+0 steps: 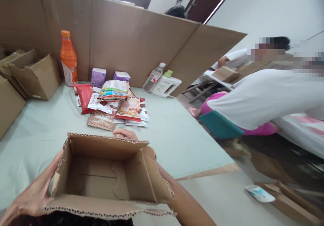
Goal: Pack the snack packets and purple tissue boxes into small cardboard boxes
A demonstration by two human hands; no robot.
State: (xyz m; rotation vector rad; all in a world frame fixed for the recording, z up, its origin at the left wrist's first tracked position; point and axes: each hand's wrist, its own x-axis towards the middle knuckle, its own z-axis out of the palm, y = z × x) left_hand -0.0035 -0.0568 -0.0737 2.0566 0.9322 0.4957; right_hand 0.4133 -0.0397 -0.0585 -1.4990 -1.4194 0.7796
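Note:
An open-topped cardboard box (pixel 97 182) is tilted towards me, with its bare inside facing up. My left hand (pixel 37 192) grips its left wall, most fingers hidden behind the cardboard. Around the right side reaches my other arm, so that my right hand (pixel 126 134) lies against the far wall, fingers bent and partly hidden by the rim. Just beyond those fingers lies a brown snack packet (pixel 102 120). A pile of snacks stands behind it: a red bag (pixel 84 97), a white packet (pixel 101 102), a colourful bag (pixel 115 90) and a red-and-cream bag (pixel 129 108).
Along the cardboard partition (pixel 136 44) stand an orange bottle (pixel 68 59), two purple boxes (pixel 98 77), a clear bottle (pixel 154 77) and a white jug (pixel 165 84), both leaning. More cardboard boxes (pixel 42 77) crowd the left. A seated person (pixel 253 94) is at the right, beyond the table edge.

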